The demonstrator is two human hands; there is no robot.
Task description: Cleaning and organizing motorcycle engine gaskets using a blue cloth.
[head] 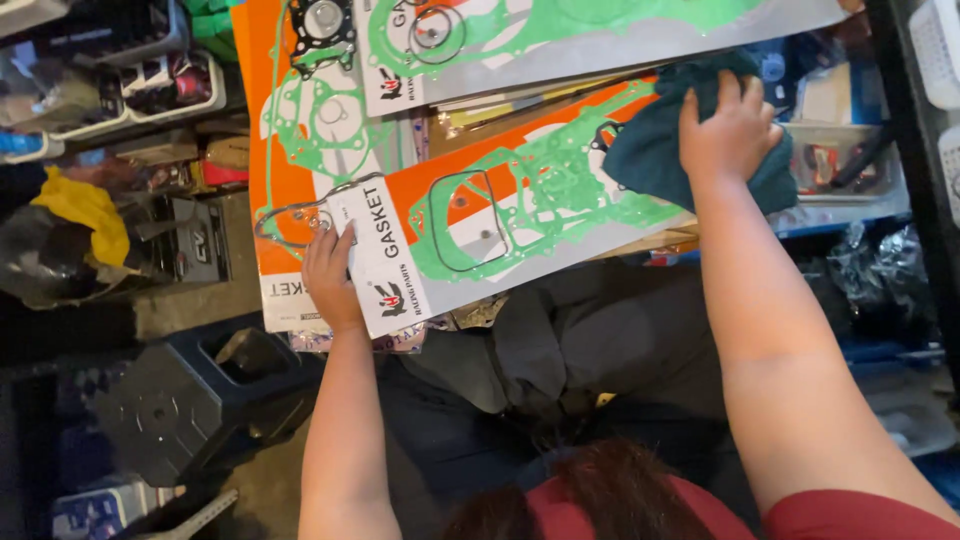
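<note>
The left hand [330,275] grips the near end of the top gasket pack [480,215]. The right hand [728,130], fingers spread flat, presses a teal cloth [650,150] on the pack's far end.

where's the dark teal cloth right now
In the head view the dark teal cloth is at upper right, pressed under the right hand on the orange and green gasket pack, whose near end the left hand holds.
</note>
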